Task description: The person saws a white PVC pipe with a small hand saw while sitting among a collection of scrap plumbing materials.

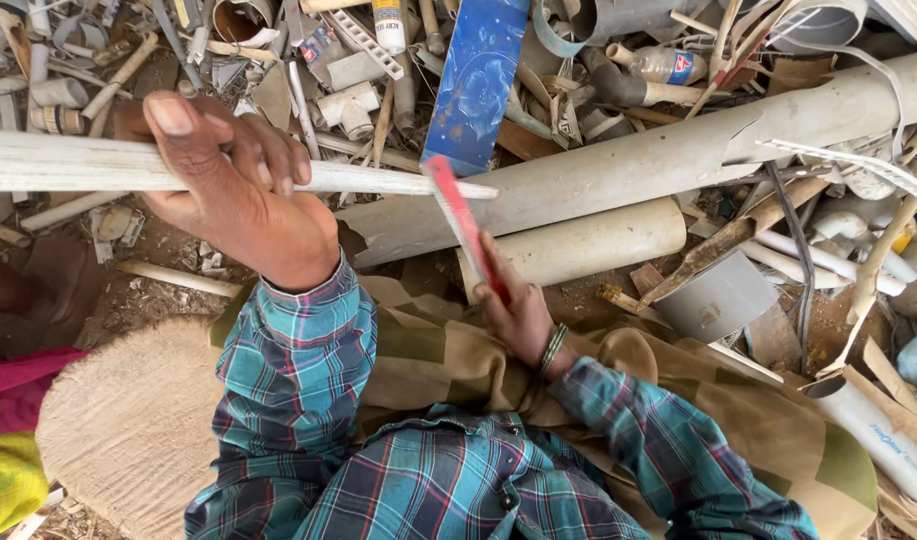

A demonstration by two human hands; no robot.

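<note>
My left hand (234, 190) is closed around a long, flat white plastic strip (69, 165) that runs from the left edge to a point near the middle. My right hand (514, 310) grips the lower end of a red hacksaw blade (457, 205), which slants up toward the tip of the strip. The blade's upper end lies right by the strip's tip; contact cannot be told. Both arms wear a teal and red plaid shirt, and a bangle sits on the right wrist.
A heap of scrap plastic lies ahead: long grey pipes (639, 160), a short thick pipe (589, 240), a blue printed board (476, 80), a bottle (664, 65), pipe fittings. A burlap sack (129, 420) lies at lower left, brown cloth (739, 400) over the lap.
</note>
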